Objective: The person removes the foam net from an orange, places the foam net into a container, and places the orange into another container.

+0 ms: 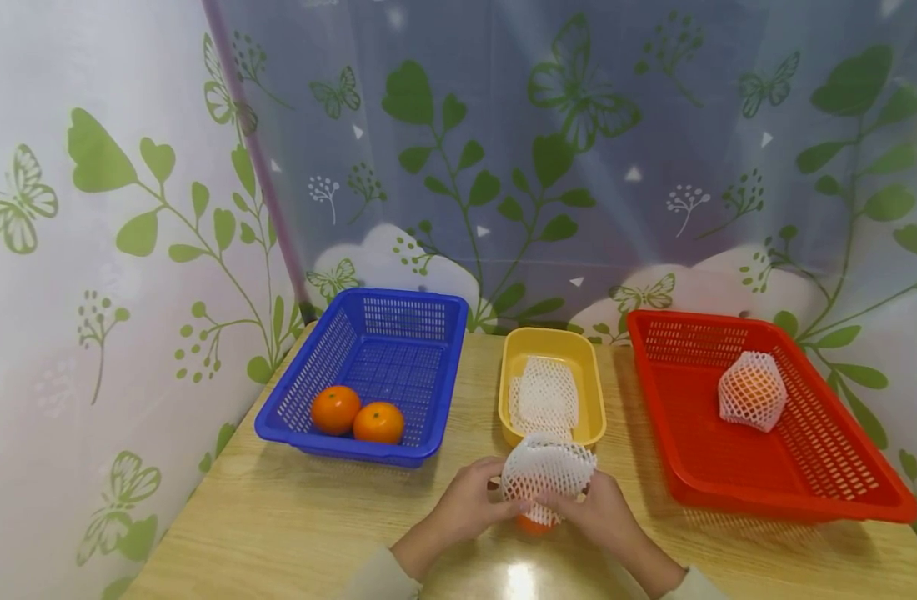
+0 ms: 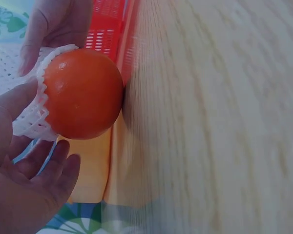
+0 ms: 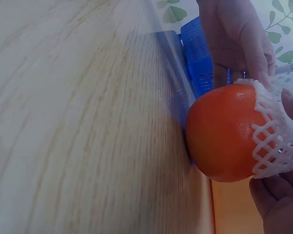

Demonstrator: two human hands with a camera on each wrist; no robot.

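The orange fruit lies between the left hand and right hand, before the yellow tray's near edge; both, part-curled, grip the net sleeve half over it, bare end personward.

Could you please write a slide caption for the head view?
Left grip and right grip hold a white net partly over an orange fruit.

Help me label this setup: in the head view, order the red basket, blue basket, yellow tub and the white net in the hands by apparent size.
Largest to smallest:
1. Red basket
2. Blue basket
3. Yellow tub, partly covered
4. White net in the hands
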